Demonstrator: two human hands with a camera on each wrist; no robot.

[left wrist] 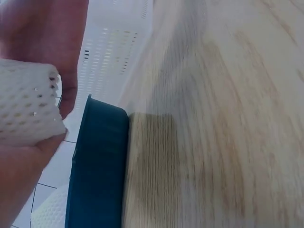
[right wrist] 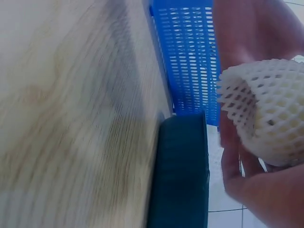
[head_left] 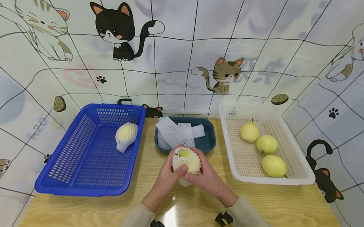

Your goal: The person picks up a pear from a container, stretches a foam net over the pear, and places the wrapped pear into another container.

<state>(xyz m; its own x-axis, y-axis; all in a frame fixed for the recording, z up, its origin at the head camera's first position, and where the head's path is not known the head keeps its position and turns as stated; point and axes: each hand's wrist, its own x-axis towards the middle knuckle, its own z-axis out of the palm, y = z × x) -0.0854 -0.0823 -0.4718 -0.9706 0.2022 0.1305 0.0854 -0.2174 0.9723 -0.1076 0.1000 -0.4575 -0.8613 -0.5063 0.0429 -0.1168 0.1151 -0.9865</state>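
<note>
Between both hands, in the head view, a yellow-green pear (head_left: 186, 163) wears a white foam net sleeve, with its stem end showing at the top. My left hand (head_left: 168, 174) grips it from the left and my right hand (head_left: 207, 174) from the right, thumbs meeting at the near side. The sleeve's loose lower end (left wrist: 31, 102) sticks out past the fingers in the left wrist view. Through the sleeve's open end in the right wrist view, part of the pear (right wrist: 280, 114) shows. Just beyond the hands, a dark teal tray (head_left: 210, 139) holds several flat white foam sleeves (head_left: 173, 132).
At the left stands a blue perforated basket (head_left: 90, 187) with one sleeved pear (head_left: 126, 134) inside. A white perforated basket (head_left: 296, 179) at the right holds three bare pears (head_left: 274, 166). All stand on a wooden table (head_left: 187, 216) against a cat-patterned cloth backdrop (head_left: 178, 52).
</note>
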